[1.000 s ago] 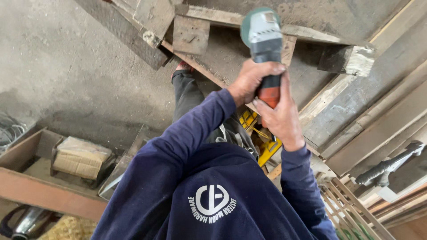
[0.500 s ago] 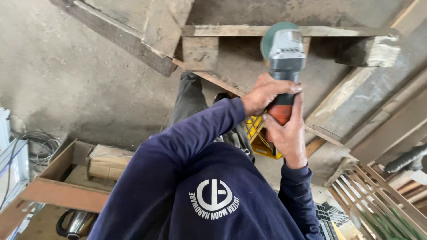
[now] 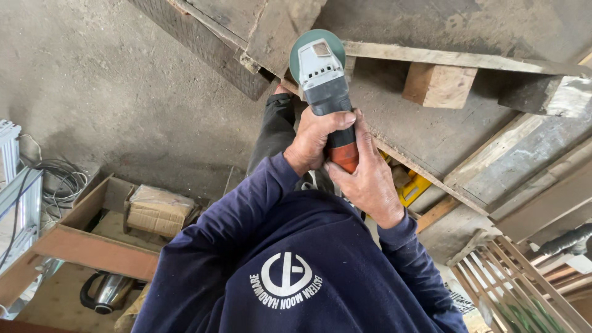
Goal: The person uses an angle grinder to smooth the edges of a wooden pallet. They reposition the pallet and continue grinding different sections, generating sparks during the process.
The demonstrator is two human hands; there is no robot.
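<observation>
We grip angle grinder (image 3: pixel 325 86) two-handed: left hand (image 3: pixel 317 139) wrapped round grey body, right hand (image 3: pixel 367 176) closed on orange rear handle, fingers of both tight on tool. Grinder held out over our knee (image 3: pixel 275 126), disc end near edge of wooden pallet (image 3: pixel 444 83). Risks, as we judge: disc catches plank edge, tool kicks toward leg; sleeve (image 3: pixel 246 209) close to tool; yellow tool (image 3: pixel 412 188) and loose boards underfoot, footing poor.
</observation>
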